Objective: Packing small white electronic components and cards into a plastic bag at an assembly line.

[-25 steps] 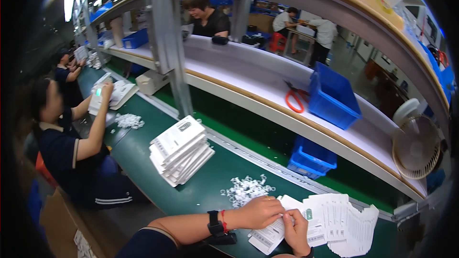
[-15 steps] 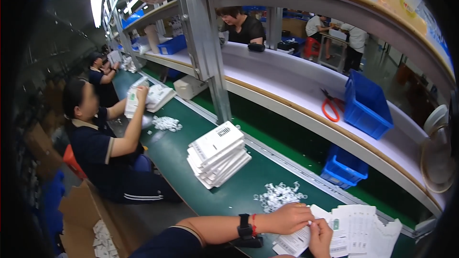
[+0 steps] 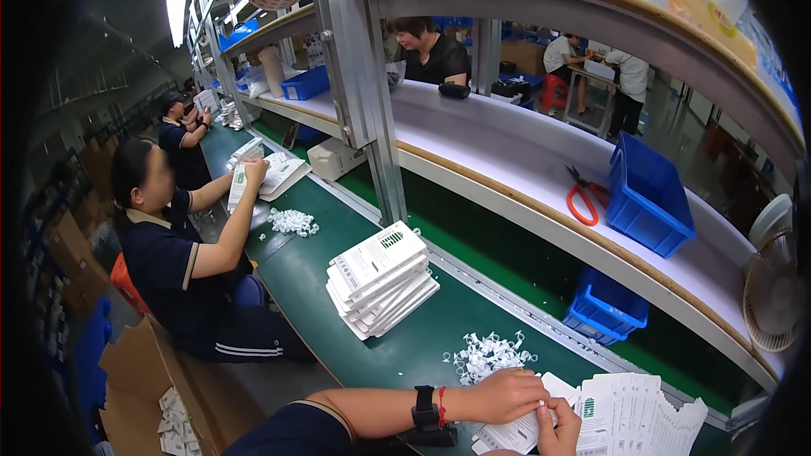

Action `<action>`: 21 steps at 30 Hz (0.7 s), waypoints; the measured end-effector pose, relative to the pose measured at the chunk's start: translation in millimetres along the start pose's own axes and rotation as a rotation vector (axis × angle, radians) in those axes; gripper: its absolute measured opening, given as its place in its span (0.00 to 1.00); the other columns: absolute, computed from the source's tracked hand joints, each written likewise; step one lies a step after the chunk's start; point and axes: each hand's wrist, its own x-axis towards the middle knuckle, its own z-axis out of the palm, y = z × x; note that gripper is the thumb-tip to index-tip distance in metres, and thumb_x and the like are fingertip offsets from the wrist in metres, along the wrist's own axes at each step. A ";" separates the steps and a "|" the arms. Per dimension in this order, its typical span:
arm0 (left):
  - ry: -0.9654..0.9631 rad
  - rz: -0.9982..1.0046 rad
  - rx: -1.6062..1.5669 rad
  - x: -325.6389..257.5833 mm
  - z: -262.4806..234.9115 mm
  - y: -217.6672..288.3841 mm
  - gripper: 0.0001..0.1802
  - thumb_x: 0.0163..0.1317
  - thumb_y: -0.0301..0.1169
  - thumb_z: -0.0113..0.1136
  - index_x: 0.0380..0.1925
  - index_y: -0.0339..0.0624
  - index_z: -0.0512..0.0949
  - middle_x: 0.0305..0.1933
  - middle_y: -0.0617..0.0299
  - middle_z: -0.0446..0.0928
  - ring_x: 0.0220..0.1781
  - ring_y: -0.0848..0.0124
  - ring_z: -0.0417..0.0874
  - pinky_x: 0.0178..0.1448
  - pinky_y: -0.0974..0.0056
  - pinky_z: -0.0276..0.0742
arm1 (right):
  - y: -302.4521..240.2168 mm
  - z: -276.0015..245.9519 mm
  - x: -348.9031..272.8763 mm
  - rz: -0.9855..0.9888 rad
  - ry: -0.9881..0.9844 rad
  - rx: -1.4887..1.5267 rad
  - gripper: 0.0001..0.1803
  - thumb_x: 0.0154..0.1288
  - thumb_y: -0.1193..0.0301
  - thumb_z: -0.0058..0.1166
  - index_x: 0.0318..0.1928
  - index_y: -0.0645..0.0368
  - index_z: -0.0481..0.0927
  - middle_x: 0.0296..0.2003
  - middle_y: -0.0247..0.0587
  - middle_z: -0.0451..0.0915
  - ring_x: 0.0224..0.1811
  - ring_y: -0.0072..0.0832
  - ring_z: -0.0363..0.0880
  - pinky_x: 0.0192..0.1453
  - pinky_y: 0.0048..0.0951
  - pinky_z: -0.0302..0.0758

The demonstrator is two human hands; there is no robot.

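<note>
My left hand is closed, fingers curled over a white printed flat packet on the green bench. My right hand meets it at the fingertips in a pinch. A tiny white bit shows where the fingertips join, too small to name. Just beyond my left hand lies a pile of small white plastic clips. To the right of my hands, several white printed packets are fanned out, overlapping. Farther left rises a stack of similar packets, somewhat uneven.
A co-worker at left handles packets beside another clip pile. On the shelf ahead are red-handled scissors and a blue bin; a second blue bin sits lower. An open carton stands lower left.
My hands stay together at the packet, with little change in the fingers. The view has shifted slightly. The co-worker's hands have moved a little with the packet.
</note>
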 end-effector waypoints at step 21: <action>-0.038 0.016 0.016 0.3 -4.2 1.4 0.12 0.58 0.26 0.60 0.43 0.41 0.81 0.34 0.61 0.79 0.35 0.64 0.79 0.40 0.62 0.74 | -4.1 3.0 5.0 -0.049 0.096 0.017 0.09 0.61 0.74 0.61 0.40 0.63 0.77 0.30 0.35 0.80 0.33 0.16 0.72 0.35 0.20 0.69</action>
